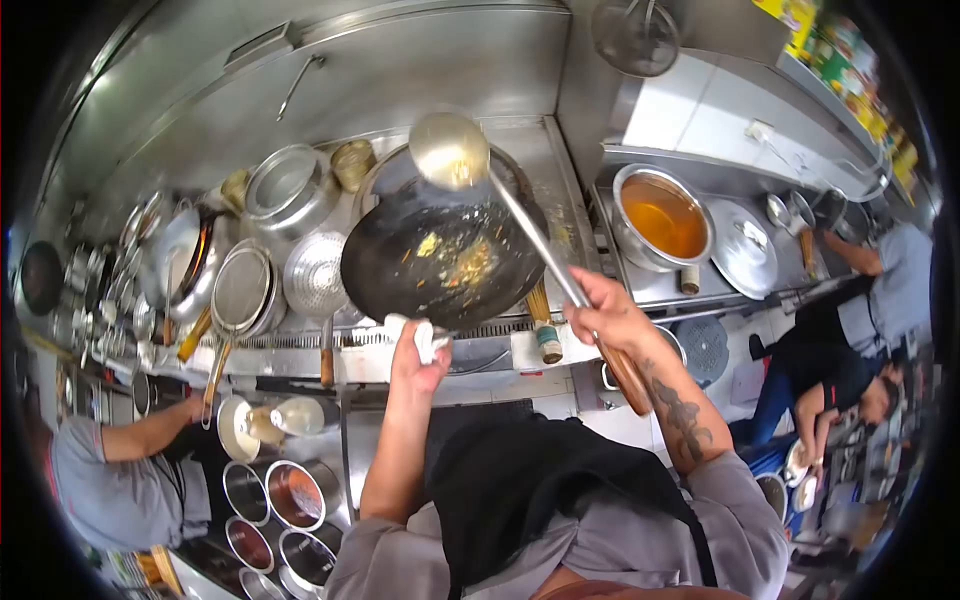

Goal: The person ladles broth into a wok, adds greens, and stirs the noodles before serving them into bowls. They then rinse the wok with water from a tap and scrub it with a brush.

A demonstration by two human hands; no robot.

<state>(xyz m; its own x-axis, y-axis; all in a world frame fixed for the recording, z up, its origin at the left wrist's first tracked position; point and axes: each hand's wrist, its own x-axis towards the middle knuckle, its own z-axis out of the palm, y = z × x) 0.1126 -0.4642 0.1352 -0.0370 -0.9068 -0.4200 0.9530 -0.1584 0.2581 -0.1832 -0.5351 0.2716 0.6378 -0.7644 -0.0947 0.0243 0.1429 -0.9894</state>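
A dark wok (390,262) sits over the stove burner, tilted, with bits of yellow and orange food (468,265) in its bottom. My left hand (418,372) is closed on a folded white cloth (428,345) at the wok's near rim. Whether the fingers also grip the rim is hidden. My right hand (608,315) is wrapped round the shaft of a long-handled ladle (530,232), just above its wooden grip. The ladle's bowl (447,145) is raised over the far side of the wok, with some yellowish food in it.
Right of the wok stands a pot of orange-brown liquid (662,215) beside a metal lid (745,250). A perforated skimmer (318,272) and a strainer (241,288) lie left. A bamboo brush (545,325) rests at the front edge. Other people work on both sides.
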